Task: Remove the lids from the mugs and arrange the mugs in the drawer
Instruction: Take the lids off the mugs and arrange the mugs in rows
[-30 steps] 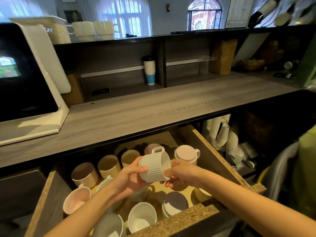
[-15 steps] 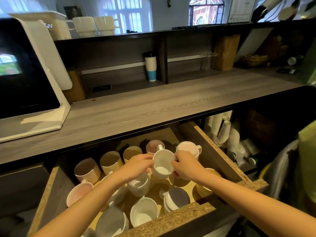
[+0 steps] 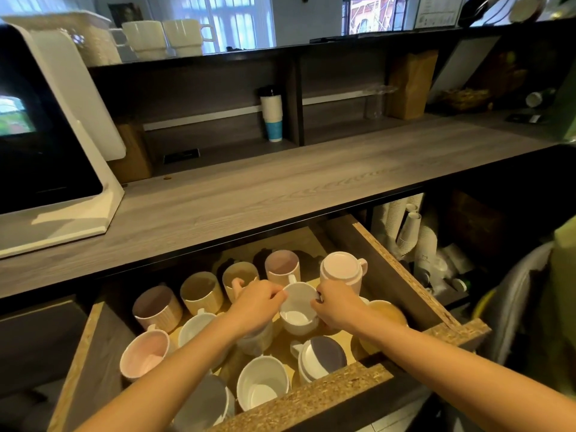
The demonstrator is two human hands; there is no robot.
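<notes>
An open wooden drawer (image 3: 402, 272) under the counter holds several mugs, most upright and without lids. A white mug (image 3: 297, 310) stands upright in the middle of the drawer. My left hand (image 3: 257, 302) grips its left rim and my right hand (image 3: 335, 304) grips its right side. A pink mug with a pink lid (image 3: 341, 268) stands at the back right. A white mug with a grey lid (image 3: 322, 357) lies near the drawer's front. Another grey-lidded mug (image 3: 204, 403) sits at the front left, partly hidden by my left forearm.
A grey wood counter (image 3: 280, 185) runs above the drawer, with a white screen stand (image 3: 56, 169) at its left. Stacked paper cups (image 3: 410, 227) fill the compartment right of the drawer. A cup stack (image 3: 271, 115) stands on the back shelf.
The white mug was held on its side above the drawer, then turned upright and lowered among the other mugs. Both hands followed it down and still hold it.
</notes>
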